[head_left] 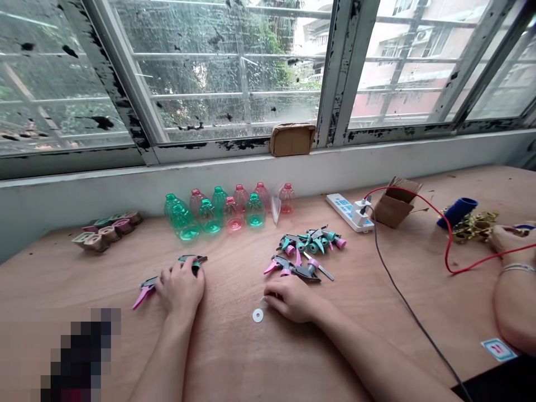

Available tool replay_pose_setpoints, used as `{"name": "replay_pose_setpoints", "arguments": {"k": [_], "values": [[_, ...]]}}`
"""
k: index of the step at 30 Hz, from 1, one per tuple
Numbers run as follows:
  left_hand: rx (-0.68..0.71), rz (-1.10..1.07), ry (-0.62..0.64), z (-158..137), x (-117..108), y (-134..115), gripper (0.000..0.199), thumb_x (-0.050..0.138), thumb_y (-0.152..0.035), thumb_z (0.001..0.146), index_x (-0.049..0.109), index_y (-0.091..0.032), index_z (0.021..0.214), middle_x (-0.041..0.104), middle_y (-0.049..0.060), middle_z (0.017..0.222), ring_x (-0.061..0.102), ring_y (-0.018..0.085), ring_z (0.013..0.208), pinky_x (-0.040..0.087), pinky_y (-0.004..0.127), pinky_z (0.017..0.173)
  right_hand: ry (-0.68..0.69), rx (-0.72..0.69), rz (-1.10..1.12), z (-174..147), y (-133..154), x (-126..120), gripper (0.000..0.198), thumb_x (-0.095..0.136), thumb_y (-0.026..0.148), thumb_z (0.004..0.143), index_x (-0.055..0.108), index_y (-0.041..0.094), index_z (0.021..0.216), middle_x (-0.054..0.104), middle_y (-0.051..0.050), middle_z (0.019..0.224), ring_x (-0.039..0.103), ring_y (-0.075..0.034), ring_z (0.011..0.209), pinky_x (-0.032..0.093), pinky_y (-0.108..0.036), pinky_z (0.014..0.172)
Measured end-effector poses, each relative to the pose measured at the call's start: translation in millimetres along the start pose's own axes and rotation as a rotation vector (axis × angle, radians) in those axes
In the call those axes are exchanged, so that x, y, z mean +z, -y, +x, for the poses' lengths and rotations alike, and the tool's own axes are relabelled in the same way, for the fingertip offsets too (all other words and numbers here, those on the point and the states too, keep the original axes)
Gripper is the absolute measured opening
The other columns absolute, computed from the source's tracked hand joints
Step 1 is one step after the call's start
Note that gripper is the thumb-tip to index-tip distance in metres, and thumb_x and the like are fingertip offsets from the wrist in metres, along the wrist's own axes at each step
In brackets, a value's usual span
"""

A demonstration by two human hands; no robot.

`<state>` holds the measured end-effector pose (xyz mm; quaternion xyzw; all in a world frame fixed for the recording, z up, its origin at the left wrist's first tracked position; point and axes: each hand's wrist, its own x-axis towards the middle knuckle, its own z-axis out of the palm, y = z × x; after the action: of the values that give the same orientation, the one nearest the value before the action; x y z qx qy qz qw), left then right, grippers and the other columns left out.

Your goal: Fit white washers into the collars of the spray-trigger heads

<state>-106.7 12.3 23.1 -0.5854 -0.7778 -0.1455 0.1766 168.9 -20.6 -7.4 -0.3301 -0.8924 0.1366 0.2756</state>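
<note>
12 o'clock: bottles (233, 216), all headless. 1 o'clock: heads (320, 244), loose. Left hand (181, 287) over other heads (195, 268), right hand (295, 300) beside washer (254, 316); whether either grip holds anything, cannot tell.

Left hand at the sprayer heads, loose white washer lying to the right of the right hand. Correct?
No, the side is wrong: in the head view the loose white washer lies to the left of the right hand. Left hand at the sprayer heads stands.
</note>
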Motion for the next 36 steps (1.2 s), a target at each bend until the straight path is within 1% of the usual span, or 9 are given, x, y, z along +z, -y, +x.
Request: {"name": "replay_pose_setpoints", "arguments": {"k": [3, 8, 12, 16, 21, 24, 26, 31, 36], "values": [[0.048, -0.077, -0.013, -6.2, -5.5, -10.9, 0.033, 0.049, -0.037, 0.085, 0.068, -0.022, 0.107, 0.070, 0.013, 0.103, 0.055, 0.035, 0.104, 0.035, 0.047, 0.089, -0.015, -0.003, 0.023, -0.8, -0.8, 1.2, 0.009, 0.060, 0.019, 0.088, 0.062, 0.019, 0.080, 0.069, -0.002, 0.077, 0.060, -0.014, 0.069, 0.037, -0.025, 0.063], [0.263, -0.387, -0.205, -17.0, -16.8, -26.2, 0.028, 0.052, -0.029, 0.083, 0.067, -0.020, 0.105, 0.069, 0.011, 0.105, 0.058, 0.031, 0.108, 0.037, 0.045, 0.097, -0.180, 0.004, 0.125, 0.0, 1.2, -2.0, 0.007, 0.058, 0.020, 0.090, 0.062, 0.019, 0.085, 0.067, -0.004, 0.083, 0.060, -0.016, 0.074, 0.044, -0.026, 0.067], [0.434, -0.714, -0.075, -32.2, -22.2, -43.1, 0.029, 0.054, -0.029, 0.086, 0.066, -0.023, 0.113, 0.066, 0.008, 0.112, 0.063, 0.023, 0.100, 0.049, 0.033, 0.082, -0.349, -0.001, 0.214, 0.1, 3.2, -5.4, 0.007, 0.056, 0.022, 0.092, 0.063, 0.020, 0.090, 0.065, -0.008, 0.097, 0.062, -0.018, 0.085, 0.049, -0.029, 0.075], [0.285, -1.018, 0.178, -44.3, -17.6, -59.0, 0.041, 0.060, -0.032, 0.083, 0.058, -0.023, 0.123, 0.066, 0.006, 0.109, 0.065, 0.019, 0.087, 0.048, 0.024, 0.057, -0.407, 0.009, 0.244, -1.0, 2.8, -3.9, 0.008, 0.058, 0.023, 0.092, 0.066, 0.020, 0.090, 0.068, -0.006, 0.093, 0.063, -0.017, 0.082, 0.049, -0.028, 0.072], [0.024, -1.356, 0.352, -47.5, -5.2, -66.1, 0.039, 0.073, -0.035, 0.071, 0.064, -0.016, 0.103, 0.070, 0.006, 0.093, 0.065, 0.017, 0.080, 0.048, 0.023, 0.060, -0.472, 0.068, 0.203, -2.9, 0.9, -3.4, 0.009, 0.060, 0.024, 0.091, 0.068, 0.020, 0.087, 0.069, -0.005, 0.082, 0.062, -0.017, 0.073, 0.047, -0.029, 0.069], [0.016, -1.315, 0.417, -49.2, -3.7, -66.2, 0.044, 0.072, -0.036, 0.071, 0.067, -0.016, 0.110, 0.067, 0.001, 0.080, 0.053, 0.009, 0.056, 0.041, 0.021, 0.051, -0.480, 0.101, 0.214, -3.8, 1.1, -5.7, 0.012, 0.059, 0.024, 0.091, 0.068, 0.019, 0.087, 0.068, -0.004, 0.080, 0.060, -0.016, 0.070, 0.046, -0.029, 0.067], [0.111, -1.234, 0.414, -51.7, -6.1, -66.9, 0.041, 0.069, -0.033, 0.074, 0.069, -0.019, 0.113, 0.065, -0.001, 0.079, 0.048, 0.008, 0.053, 0.038, 0.021, 0.050, -0.482, 0.117, 0.254, -3.9, 1.5, -7.1, 0.014, 0.057, 0.025, 0.093, 0.069, 0.019, 0.088, 0.068, -0.005, 0.082, 0.061, -0.016, 0.072, 0.047, -0.029, 0.068], [0.386, -1.110, 0.358, -60.1, -12.6, -71.6, 0.029, 0.060, -0.028, 0.082, 0.072, -0.024, 0.109, 0.068, 0.005, 0.110, 0.049, 0.010, 0.061, 0.043, 0.022, 0.056, -0.469, 0.130, 0.309, -2.2, 1.8, -7.6, 0.016, 0.058, 0.029, 0.093, 0.068, 0.019, 0.085, 0.067, -0.004, 0.078, 0.058, -0.015, 0.067, 0.046, -0.028, 0.064], [0.373, -0.949, 0.309, -67.3, -9.9, -74.7, 0.033, 0.062, -0.031, 0.083, 0.068, -0.026, 0.114, 0.065, -0.002, 0.073, 0.048, 0.011, 0.055, 0.043, 0.023, 0.059, -0.462, 0.163, 0.270, -0.8, 2.9, -5.5, 0.018, 0.061, 0.030, 0.091, 0.066, 0.019, 0.078, 0.064, -0.002, 0.071, 0.055, -0.013, 0.061, 0.042, -0.027, 0.060]]}}
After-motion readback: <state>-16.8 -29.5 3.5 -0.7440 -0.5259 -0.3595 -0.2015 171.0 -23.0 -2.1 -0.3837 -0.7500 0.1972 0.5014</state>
